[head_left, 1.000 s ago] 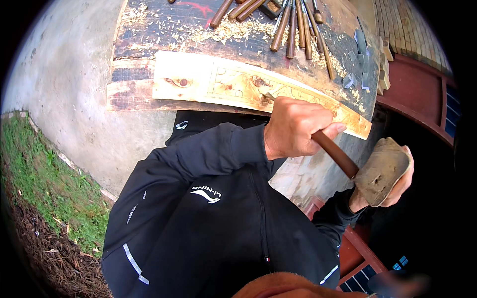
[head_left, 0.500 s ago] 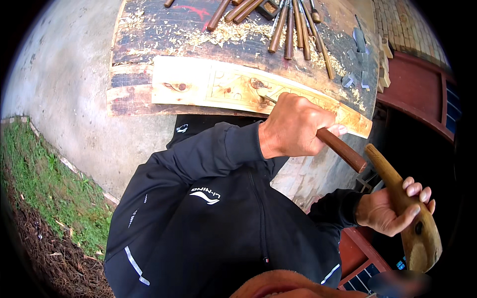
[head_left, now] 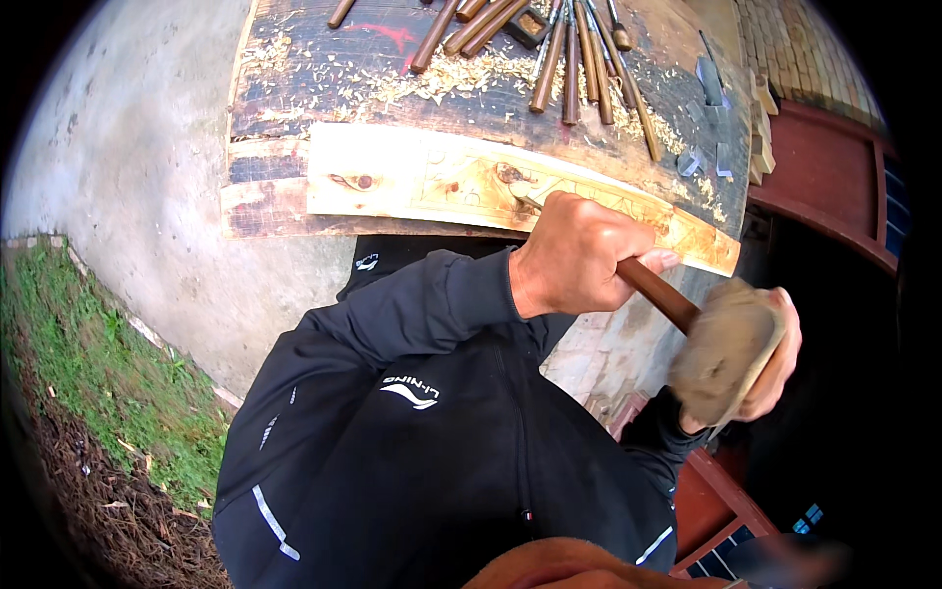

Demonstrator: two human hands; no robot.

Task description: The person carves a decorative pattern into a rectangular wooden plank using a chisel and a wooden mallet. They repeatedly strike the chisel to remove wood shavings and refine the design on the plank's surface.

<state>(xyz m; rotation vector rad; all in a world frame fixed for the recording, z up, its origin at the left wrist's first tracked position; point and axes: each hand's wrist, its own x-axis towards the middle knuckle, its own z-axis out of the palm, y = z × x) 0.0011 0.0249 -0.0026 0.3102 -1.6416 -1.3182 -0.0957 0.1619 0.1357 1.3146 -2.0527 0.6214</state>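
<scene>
My left hand is closed round the brown wooden handle of a carving chisel. Its metal blade slants down to the left, and the tip meets a pale wooden board near a dark knot. Pencilled outlines and shallow carving mark the board, which lies along the near edge of a worn workbench. My right hand grips a wooden mallet, smeared by motion. The mallet's head is at the butt of the chisel handle and hides it; whether they touch I cannot tell. Part of the right hand is behind the mallet.
Several wooden-handled chisels lie at the bench's far side, beside a small dark box-like block. Wood shavings are scattered around them. Grey sheet pieces lie at the right. A reddish-brown frame stands beyond the bench's right end.
My right hand has swung the mallet up and left from the lower right to the chisel's butt. The left hand and chisel hold nearly the same place on the board.
</scene>
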